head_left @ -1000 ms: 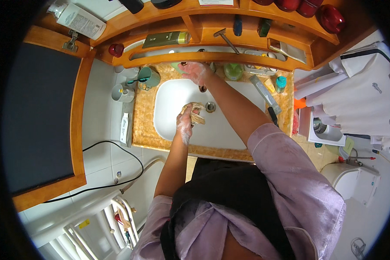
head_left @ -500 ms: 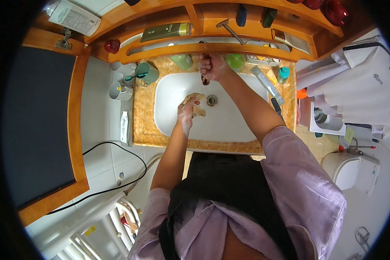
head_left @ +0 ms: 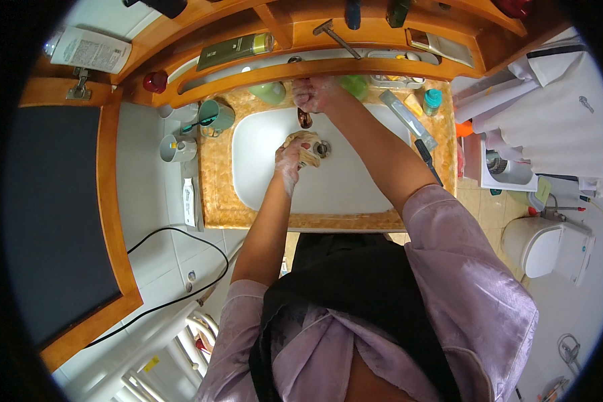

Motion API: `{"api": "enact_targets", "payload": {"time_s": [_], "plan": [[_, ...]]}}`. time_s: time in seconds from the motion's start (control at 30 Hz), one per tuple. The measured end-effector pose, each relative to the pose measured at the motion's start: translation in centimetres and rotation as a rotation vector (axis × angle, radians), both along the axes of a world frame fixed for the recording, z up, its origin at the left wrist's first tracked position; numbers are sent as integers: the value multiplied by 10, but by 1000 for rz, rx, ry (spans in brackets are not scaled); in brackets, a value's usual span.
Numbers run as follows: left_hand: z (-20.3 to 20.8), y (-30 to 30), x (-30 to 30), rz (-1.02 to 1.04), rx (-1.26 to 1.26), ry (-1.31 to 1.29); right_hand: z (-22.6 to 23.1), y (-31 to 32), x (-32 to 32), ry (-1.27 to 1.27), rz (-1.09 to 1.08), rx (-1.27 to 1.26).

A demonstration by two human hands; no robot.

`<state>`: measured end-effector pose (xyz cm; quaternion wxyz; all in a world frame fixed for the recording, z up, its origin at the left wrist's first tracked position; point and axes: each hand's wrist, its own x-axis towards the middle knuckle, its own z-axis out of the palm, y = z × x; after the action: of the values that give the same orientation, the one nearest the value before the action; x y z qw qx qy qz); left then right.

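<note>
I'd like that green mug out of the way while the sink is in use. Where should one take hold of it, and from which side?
Take the green mug by its handle, which appears to stick out on the side away from the sink. Come from above and the left, since the wooden shelf crowds it behind and the left hand works in the basin.

crumpled tan cloth [head_left: 306, 147] bunched in the white basin [head_left: 355, 187], beside the drain [head_left: 322, 148].
</note>
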<state>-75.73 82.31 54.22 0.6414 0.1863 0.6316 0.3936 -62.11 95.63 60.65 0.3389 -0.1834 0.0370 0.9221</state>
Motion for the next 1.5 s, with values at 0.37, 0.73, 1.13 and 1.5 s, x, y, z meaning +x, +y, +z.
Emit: {"api": "enact_targets", "payload": {"time_s": [0.37,0.73,1.13,1.5], "plan": [[7,10,13,10,-1,-15,8,-11,3,-360,-26,203],[-18,35,-11,-195,73,-65,-109,-55,30,-903,114,947],[-46,24,21,309,157,-977,-96,-117,-14,-1249,-126,830],[-91,32,16,127,325,-700,-90,-87,-33,-1393,134,767]]}}
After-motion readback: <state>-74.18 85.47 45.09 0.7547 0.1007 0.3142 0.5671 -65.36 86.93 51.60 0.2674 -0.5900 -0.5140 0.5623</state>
